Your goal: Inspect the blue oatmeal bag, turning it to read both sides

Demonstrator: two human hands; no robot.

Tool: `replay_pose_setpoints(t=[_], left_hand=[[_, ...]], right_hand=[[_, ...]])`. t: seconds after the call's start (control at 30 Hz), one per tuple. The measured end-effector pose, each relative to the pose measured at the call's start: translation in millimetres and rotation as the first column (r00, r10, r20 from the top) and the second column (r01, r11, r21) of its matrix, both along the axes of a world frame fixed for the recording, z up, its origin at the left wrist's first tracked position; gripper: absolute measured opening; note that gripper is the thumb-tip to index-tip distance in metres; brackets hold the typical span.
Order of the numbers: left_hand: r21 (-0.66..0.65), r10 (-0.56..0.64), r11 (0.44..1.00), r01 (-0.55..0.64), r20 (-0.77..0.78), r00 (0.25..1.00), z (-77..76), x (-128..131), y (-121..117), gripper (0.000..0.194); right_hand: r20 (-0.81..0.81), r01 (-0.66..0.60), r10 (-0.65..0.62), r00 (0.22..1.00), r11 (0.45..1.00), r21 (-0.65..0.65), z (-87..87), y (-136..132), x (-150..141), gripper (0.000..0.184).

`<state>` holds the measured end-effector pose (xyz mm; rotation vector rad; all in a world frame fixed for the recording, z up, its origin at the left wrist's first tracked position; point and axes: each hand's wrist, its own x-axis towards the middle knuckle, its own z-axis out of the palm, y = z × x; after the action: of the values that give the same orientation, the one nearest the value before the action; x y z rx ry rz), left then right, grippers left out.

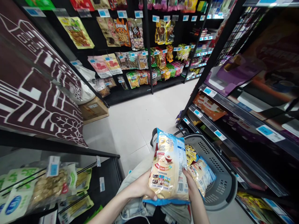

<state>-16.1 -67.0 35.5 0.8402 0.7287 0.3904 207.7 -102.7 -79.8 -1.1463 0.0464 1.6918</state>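
I hold a large cream and blue food bag upright in front of me with both hands. My left hand grips its lower left edge, thumb across the front. My right hand clasps its right edge from behind. Just right of the bag stands a grey plastic shopping basket on the floor, holding another similar bag and some yellow packets.
I am in a shop aisle. Black shelves with hanging snack bags stand ahead. Shelves with boxed goods run along the right. A brown patterned panel and bagged goods are at left. A cardboard box sits on the floor.
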Motion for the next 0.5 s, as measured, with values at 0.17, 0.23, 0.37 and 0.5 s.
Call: replay_pose_setpoints(t=[0.17, 0.23, 0.37, 0.5], left_hand=[[-0.027, -0.004, 1.000, 0.006, 0.059, 0.998, 0.4, 1.0, 0.5, 0.096], [-0.039, -0.004, 0.999, 0.007, 0.078, 0.997, -0.2, 1.2, 0.4, 0.099], [-0.067, -0.011, 0.998, 0.017, 0.085, 0.996, -1.1, 1.0, 0.0, 0.102], [-0.063, -0.017, 0.998, 0.022, 0.084, 0.996, -1.9, 1.2, 0.1, 0.100]], right_hand=[[0.017, 0.016, -0.016, 1.000, 1.000, 0.005, 4.2, 0.8, -1.4, 0.068], [0.007, 0.025, -0.025, 1.000, 1.000, 0.012, 5.7, 1.2, -1.4, 0.071], [-0.017, 0.014, -0.014, 1.000, 1.000, 0.008, 3.6, 0.8, -0.5, 0.061], [0.001, 0.021, -0.021, 1.000, 1.000, 0.000, -1.0, 0.2, -1.9, 0.049]])
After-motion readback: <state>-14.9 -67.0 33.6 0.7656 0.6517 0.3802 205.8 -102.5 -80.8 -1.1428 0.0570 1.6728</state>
